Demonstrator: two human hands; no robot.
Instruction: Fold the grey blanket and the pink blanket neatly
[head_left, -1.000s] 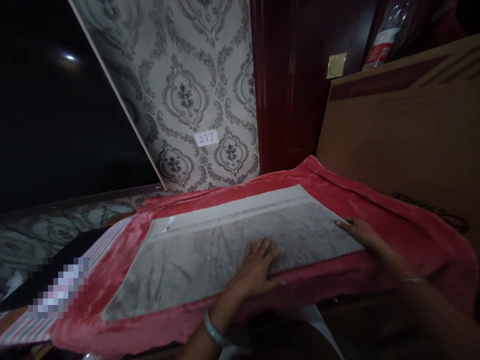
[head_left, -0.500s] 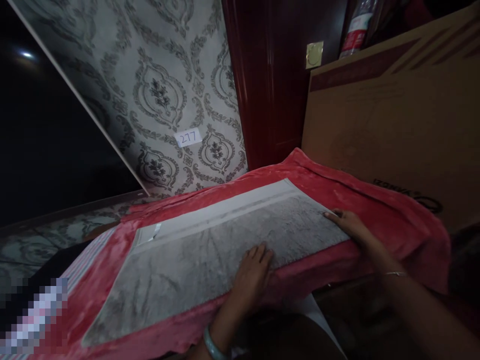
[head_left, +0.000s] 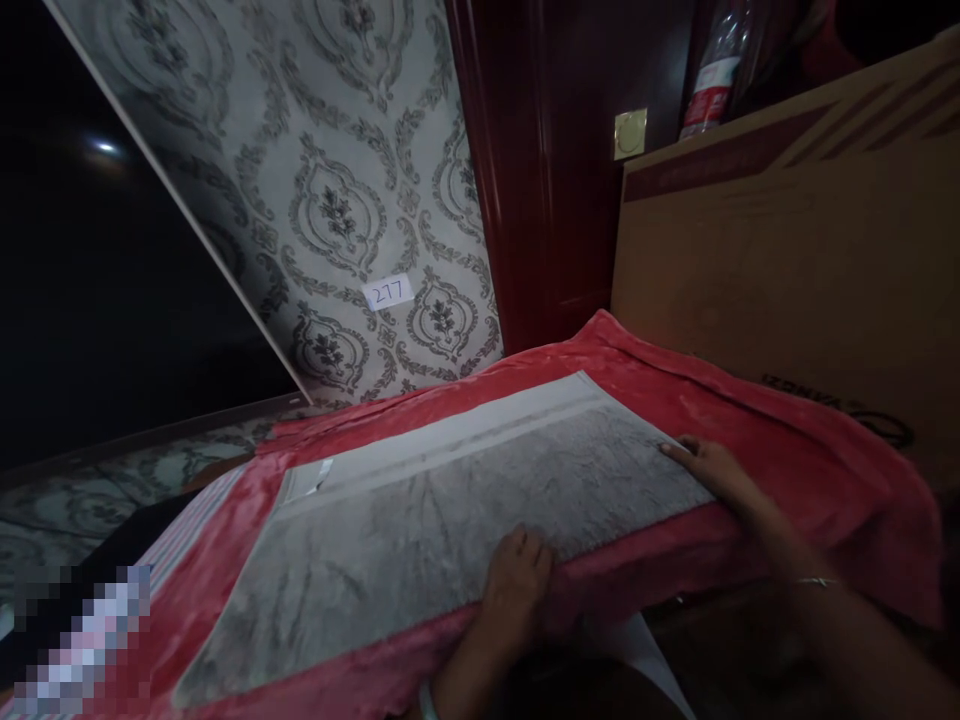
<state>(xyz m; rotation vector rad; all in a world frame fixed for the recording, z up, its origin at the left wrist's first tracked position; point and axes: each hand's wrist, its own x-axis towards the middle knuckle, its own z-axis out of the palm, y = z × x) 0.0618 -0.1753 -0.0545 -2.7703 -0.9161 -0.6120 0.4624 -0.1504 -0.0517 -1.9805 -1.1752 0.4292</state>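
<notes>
Head view: the left hand (head_left: 523, 575), fingers curled, is at the near edge of the gray plush towel (head_left: 375, 560), and the right hand (head_left: 712, 468), fingers loosely bent, is at its right edge (whether either grips, I cannot tell). The towel lies spread on a red blanket (head_left: 787, 470); the step looks like adjusting its edges, which calls for light, even handling. Beyond are a cardboard box (head_left: 787, 260), contents hidden, and a plastic bottle (head_left: 709, 100), fill unclear.

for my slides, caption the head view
Left hand and right hand at the edges of a grey cloth on red fabric.
</notes>
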